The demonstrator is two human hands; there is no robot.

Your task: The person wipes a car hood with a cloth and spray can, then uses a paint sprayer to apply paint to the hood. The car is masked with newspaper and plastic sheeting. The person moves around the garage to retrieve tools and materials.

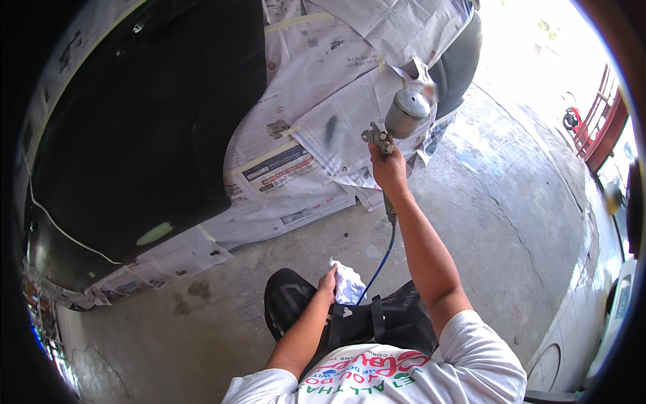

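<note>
My right hand [390, 170], arm stretched forward, grips a paint spray gun [377, 137] that carries a grey metal cup [408, 113]. From the gun's handle a blue air hose [386, 254] runs down toward my lap. Low in front of my body, my left hand [328, 280] is closed on a crumpled white cloth [348, 285]. Newspaper masking sheets [316, 121] lie taped over part of the vehicle, just beyond the gun. To their left is a bare black car panel [161, 128] with a pale greenish patch [155, 233] near its lower edge.
Grey concrete floor [484, 202] with cracks and stains surrounds me. A dark tyre [461, 60] shows past the newspaper. At the right are a red metal gate [602, 128] and part of a white vehicle [616, 310]. A thin white cord [70, 239] crosses the black panel.
</note>
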